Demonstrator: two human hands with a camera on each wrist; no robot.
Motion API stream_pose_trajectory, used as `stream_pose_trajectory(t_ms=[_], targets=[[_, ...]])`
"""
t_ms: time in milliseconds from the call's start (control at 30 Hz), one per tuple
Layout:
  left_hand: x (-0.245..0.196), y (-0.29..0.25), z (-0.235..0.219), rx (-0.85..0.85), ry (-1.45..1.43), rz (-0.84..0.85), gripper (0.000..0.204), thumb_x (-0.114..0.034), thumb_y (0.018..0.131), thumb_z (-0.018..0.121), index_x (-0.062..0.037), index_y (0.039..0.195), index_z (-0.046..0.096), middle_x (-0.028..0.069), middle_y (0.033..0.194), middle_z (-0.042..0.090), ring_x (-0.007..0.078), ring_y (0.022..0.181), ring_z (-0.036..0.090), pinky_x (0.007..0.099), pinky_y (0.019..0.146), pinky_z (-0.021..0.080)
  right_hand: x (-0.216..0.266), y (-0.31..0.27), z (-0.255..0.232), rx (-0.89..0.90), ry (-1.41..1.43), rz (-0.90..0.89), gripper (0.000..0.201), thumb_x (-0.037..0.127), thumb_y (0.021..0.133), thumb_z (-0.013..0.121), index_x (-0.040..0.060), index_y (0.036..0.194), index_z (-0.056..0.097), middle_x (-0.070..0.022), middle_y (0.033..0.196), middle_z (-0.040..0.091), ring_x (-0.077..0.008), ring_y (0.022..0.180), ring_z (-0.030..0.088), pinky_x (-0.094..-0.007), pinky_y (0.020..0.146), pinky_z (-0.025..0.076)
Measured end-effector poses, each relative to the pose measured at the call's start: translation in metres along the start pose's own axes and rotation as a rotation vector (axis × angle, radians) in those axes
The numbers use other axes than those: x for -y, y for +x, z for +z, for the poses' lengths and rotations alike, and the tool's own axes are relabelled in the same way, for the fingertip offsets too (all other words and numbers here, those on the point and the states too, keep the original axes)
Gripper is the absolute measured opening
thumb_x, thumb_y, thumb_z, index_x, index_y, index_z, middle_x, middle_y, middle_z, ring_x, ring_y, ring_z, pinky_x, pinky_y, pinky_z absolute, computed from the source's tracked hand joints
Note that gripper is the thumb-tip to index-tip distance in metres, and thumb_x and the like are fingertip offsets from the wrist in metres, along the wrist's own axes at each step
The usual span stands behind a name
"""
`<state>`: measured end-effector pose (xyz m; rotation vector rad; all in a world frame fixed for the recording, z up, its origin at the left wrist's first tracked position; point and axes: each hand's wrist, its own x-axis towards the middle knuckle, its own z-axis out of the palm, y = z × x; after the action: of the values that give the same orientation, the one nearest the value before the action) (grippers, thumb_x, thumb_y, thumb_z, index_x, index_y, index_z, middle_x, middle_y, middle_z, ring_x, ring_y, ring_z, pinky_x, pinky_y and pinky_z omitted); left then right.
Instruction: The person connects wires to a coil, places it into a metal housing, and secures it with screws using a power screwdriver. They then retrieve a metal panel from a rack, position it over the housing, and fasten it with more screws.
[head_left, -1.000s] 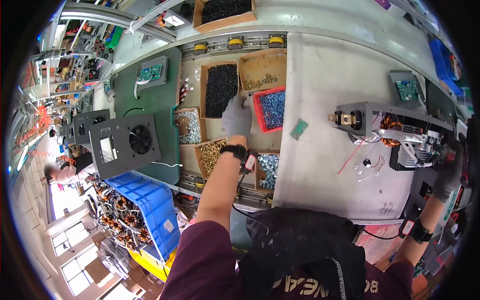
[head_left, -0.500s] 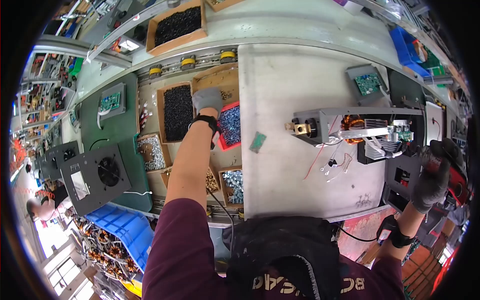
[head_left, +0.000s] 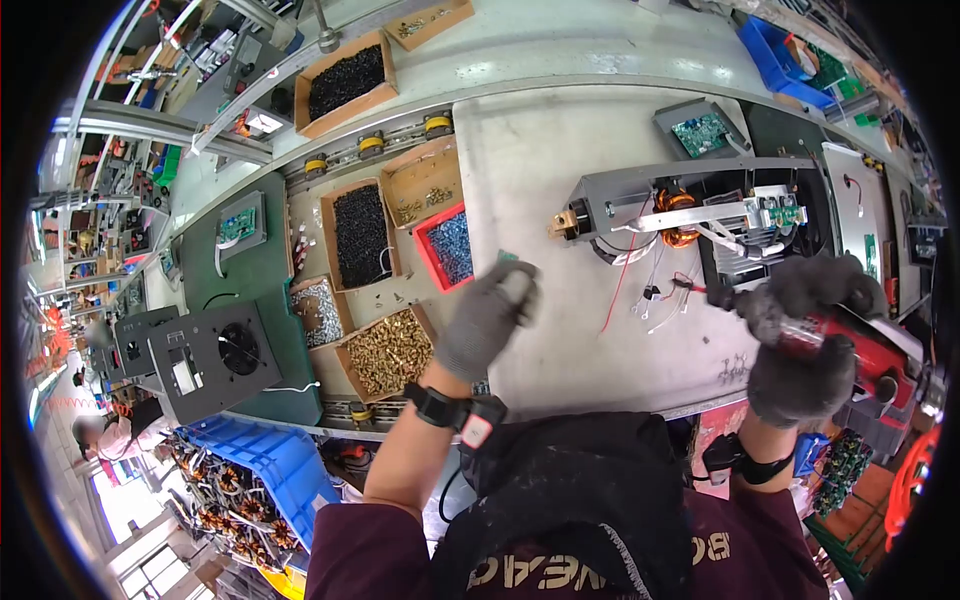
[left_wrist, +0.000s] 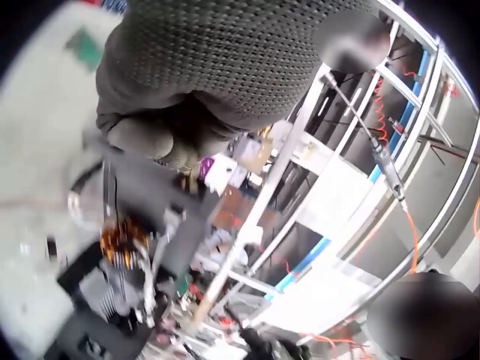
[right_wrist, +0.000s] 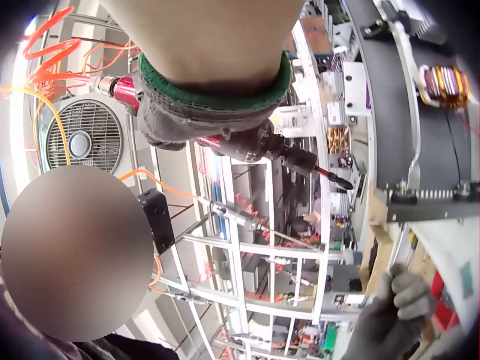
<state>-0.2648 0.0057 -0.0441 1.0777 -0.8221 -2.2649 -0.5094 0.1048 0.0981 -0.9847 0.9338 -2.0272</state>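
Note:
My right hand, in a dark glove, grips a red power screwdriver. Its bit points left in the head view, below the open grey metal housing with a copper coil and wiring. My gloved left hand is over the left edge of the white work surface, between the parts boxes and the housing. Its fingers are curled in, as the right wrist view also shows; the space inside them is hidden.
Left of my left hand are boxes of black screws, brass fasteners and silver hardware, plus a red tray of bluish screws. Loose leads lie below the housing. A fan panel stands at left.
My left hand has left the box of brass fasteners at the back and come right and nearer my body. My right hand has brought the red screwdriver leftward from the right edge.

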Motion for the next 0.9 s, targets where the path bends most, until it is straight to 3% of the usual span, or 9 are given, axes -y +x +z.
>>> stream_pose_trajectory(t_ms=[133, 200, 267, 433, 500, 600, 667, 800, 900], targets=[[0.015, -0.022, 0.055, 0.325, -0.093, -0.11, 0.039, -0.043, 0.095, 0.048, -0.0035, 0.094, 0.051, 0.0022, 0.074, 0.045, 0.0114, 0.061, 0.041, 0.025, 0.057, 0.037, -0.002, -0.016, 0.015, -0.011, 0.012, 0.059, 0.035, 0.024, 0.078, 0.072, 0.0123, 0.104, 0.052, -0.0055, 0.087, 0.047, -0.0191, 0.071, 0.05, -0.0354, 0.059, 0.044], [0.018, -0.025, 0.068, 0.326, -0.039, -0.096, 0.041, -0.043, 0.096, 0.045, -0.0033, 0.092, 0.05, 0.0023, 0.072, 0.045, 0.011, 0.06, 0.04, 0.0246, 0.055, 0.036, 0.002, -0.02, 0.025, 0.041, -0.012, -0.032, 0.035, 0.027, 0.078, 0.073, 0.0123, 0.102, 0.051, -0.0062, 0.087, 0.048, -0.0197, 0.069, 0.051, -0.0348, 0.058, 0.044], [0.016, -0.03, 0.079, 0.326, 0.061, -0.079, 0.042, -0.044, 0.097, 0.043, -0.0029, 0.091, 0.05, 0.002, 0.069, 0.045, 0.0106, 0.059, 0.039, 0.0239, 0.054, 0.034, 0.009, -0.026, 0.018, 0.098, 0.0, -0.003, 0.038, 0.03, 0.078, 0.074, 0.0125, 0.101, 0.05, -0.0069, 0.088, 0.049, -0.0208, 0.069, 0.053, -0.0359, 0.059, 0.046], [0.015, -0.036, 0.097, 0.327, 0.141, -0.077, 0.044, -0.045, 0.098, 0.039, -0.0028, 0.09, 0.05, 0.0019, 0.066, 0.044, 0.01, 0.057, 0.038, 0.0235, 0.052, 0.033, 0.015, -0.041, 0.01, 0.056, -0.042, 0.018, 0.043, 0.03, 0.077, 0.075, 0.0127, 0.103, 0.046, -0.0081, 0.091, 0.051, -0.0226, 0.074, 0.057, -0.039, 0.066, 0.052], [0.014, -0.037, 0.103, 0.317, 0.156, -0.09, 0.045, -0.045, 0.098, 0.038, -0.0027, 0.09, 0.05, 0.0018, 0.065, 0.044, 0.0098, 0.056, 0.038, 0.0234, 0.052, 0.032, 0.01, -0.046, 0.012, 0.015, -0.084, -0.021, 0.038, 0.029, 0.078, 0.072, 0.0123, 0.102, 0.047, -0.0061, 0.086, 0.047, -0.0198, 0.067, 0.052, -0.0362, 0.06, 0.047], [0.014, -0.036, 0.108, 0.271, 0.185, -0.127, 0.044, -0.045, 0.098, 0.039, -0.0036, 0.085, 0.049, 0.0015, 0.061, 0.042, 0.0102, 0.053, 0.036, 0.0238, 0.049, 0.032, 0.009, -0.046, 0.009, 0.021, -0.167, -0.066, 0.034, 0.028, 0.08, 0.071, 0.0127, 0.099, 0.048, -0.0036, 0.08, 0.044, -0.0165, 0.061, 0.048, -0.0331, 0.053, 0.042], [0.016, -0.029, 0.106, 0.297, 0.055, -0.314, 0.044, -0.044, 0.098, 0.039, -0.005, 0.08, 0.047, 0.0013, 0.057, 0.04, 0.011, 0.049, 0.034, 0.0245, 0.046, 0.031, 0.009, -0.049, 0.002, 0.062, -0.207, -0.067, 0.034, 0.029, 0.08, 0.072, 0.0133, 0.097, 0.047, -0.0031, 0.08, 0.044, -0.0162, 0.061, 0.048, -0.0326, 0.052, 0.043], [0.019, -0.022, 0.11, 0.258, 0.046, -0.373, 0.042, -0.042, 0.098, 0.041, -0.0066, 0.076, 0.045, 0.0016, 0.054, 0.038, 0.0115, 0.046, 0.033, 0.0249, 0.044, 0.029, 0.008, -0.048, -0.003, 0.043, -0.204, -0.01, 0.035, 0.031, 0.079, 0.073, 0.0144, 0.095, 0.047, -0.0025, 0.08, 0.044, -0.016, 0.061, 0.049, -0.0317, 0.052, 0.044], [0.025, -0.015, 0.111, 0.293, -0.02, -0.358, 0.043, -0.044, 0.097, 0.043, -0.0041, 0.081, 0.049, 0.0029, 0.058, 0.043, 0.0116, 0.048, 0.038, 0.0248, 0.045, 0.032, 0.005, -0.05, -0.01, 0.013, -0.277, -0.005, 0.036, 0.032, 0.079, 0.073, 0.0147, 0.096, 0.047, -0.0028, 0.081, 0.044, -0.0165, 0.062, 0.048, -0.0316, 0.053, 0.044]])
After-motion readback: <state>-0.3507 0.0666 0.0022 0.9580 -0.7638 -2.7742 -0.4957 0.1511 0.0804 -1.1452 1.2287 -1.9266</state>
